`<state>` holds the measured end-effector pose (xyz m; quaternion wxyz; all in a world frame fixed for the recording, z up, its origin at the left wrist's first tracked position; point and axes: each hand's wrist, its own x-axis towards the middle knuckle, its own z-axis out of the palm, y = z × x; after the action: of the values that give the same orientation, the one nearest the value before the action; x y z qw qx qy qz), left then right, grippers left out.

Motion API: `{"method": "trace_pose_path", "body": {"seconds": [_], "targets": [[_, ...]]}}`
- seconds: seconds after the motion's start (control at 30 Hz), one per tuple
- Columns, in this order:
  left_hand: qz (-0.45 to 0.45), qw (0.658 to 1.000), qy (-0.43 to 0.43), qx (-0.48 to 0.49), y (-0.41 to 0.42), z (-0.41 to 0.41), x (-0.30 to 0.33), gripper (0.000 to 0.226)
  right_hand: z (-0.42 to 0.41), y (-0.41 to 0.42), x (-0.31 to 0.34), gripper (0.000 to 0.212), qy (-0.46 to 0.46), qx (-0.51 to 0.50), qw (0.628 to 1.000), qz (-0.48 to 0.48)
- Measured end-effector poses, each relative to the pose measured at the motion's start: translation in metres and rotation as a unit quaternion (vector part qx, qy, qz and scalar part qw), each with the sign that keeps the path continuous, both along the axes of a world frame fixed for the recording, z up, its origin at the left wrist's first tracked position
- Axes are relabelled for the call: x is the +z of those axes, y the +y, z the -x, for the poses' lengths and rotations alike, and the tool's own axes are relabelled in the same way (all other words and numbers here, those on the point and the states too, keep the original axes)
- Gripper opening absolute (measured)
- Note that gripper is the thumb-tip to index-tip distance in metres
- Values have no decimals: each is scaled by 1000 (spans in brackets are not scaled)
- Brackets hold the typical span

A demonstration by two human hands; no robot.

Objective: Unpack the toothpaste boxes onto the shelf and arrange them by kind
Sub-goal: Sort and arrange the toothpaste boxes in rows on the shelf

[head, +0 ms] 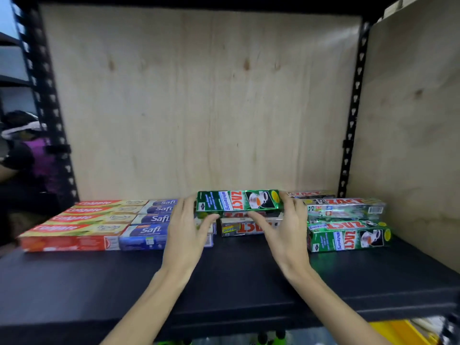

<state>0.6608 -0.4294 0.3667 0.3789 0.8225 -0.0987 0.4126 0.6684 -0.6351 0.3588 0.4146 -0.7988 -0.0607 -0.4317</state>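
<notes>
Both hands hold a green Zact box (240, 200) by its ends above the middle of the dark shelf (224, 277): the left hand (188, 229) has fingers on its left end and thumb beneath, the right hand (286, 226) likewise on its right end. Silver Zact boxes (245, 226) lie just below it, red Colgate boxes (74, 227) and blue Safi boxes (149, 225) to the left, and more Zact boxes (348, 225) stacked to the right

The red boxes (74, 222) at the left read "Colgate", and the blue boxes (149, 226) beside them read "Safi". The green box (239, 200) in the middle and the green box (348, 236) at the right both read "ZACT" and "Whitening", while the silver boxes (344, 207) read "ZACT".
</notes>
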Motion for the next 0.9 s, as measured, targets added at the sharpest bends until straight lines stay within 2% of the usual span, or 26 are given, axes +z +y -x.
{"method": "trace_pose_path", "body": {"seconds": [0.13,0.37,0.47,0.6,0.8,0.9], "targets": [[14,999,44,-17,24,37,-11,45,35,-1,-6,89,38,12,999,28],[-42,992,121,5,73,93,-27,34,85,19,-24,70,112,72,987,91],[-67,985,157,26,98,109,-25,31,96,35,-25,69,123,102,985,70],[-84,979,178,53,133,123,-18,38,105,67,-21,56,131,141,980,51],[-107,970,200,83,174,129,-17,55,103,100,-17,46,136,184,971,73],[-127,970,174,114,173,127,-21,67,100,91,-16,43,150,206,964,70]]}}
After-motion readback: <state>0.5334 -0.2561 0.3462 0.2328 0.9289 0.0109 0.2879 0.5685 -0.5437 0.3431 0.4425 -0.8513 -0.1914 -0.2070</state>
